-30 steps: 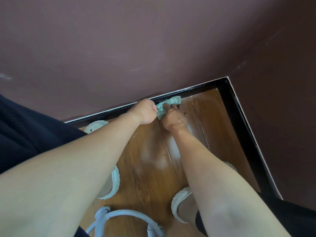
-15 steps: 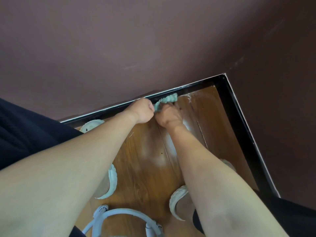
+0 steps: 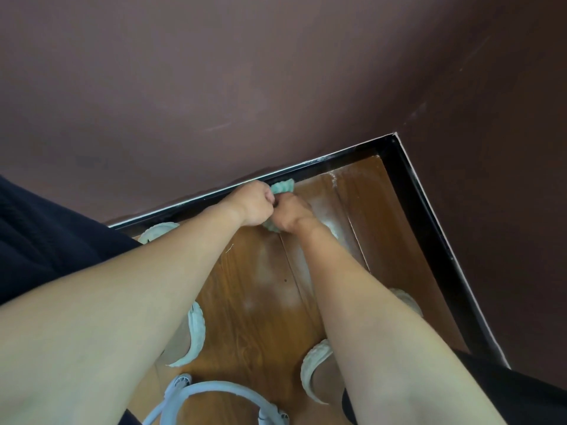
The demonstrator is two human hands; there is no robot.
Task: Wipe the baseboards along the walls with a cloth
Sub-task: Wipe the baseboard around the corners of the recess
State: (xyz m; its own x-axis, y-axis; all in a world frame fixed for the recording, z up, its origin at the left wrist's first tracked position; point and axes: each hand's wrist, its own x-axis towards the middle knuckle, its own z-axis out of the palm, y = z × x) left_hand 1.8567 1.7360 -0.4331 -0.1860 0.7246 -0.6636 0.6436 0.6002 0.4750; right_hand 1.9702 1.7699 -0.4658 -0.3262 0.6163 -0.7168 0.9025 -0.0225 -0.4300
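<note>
A small teal cloth (image 3: 283,186) is bunched between my two hands, low against the black baseboard (image 3: 337,159) of the far wall. My left hand (image 3: 256,204) is curled into a fist gripping the cloth's left part. Beside it, touching, my right hand (image 3: 291,214) grips the rest, with a bit of cloth showing under it. Most of the cloth is hidden by the hands. The baseboard runs right to a corner (image 3: 391,142) and continues down the right wall (image 3: 435,243).
Dark maroon walls (image 3: 276,72) meet at the corner. The wooden floor (image 3: 270,289) shows pale dusty smears. My feet in white slippers (image 3: 196,335) stand on it, the second slipper (image 3: 313,366) to the right. A white fan-like ring (image 3: 214,391) lies at the bottom edge.
Both hands have drawn closer together on the cloth and shifted slightly left along the baseboard. Less of the cloth shows now.
</note>
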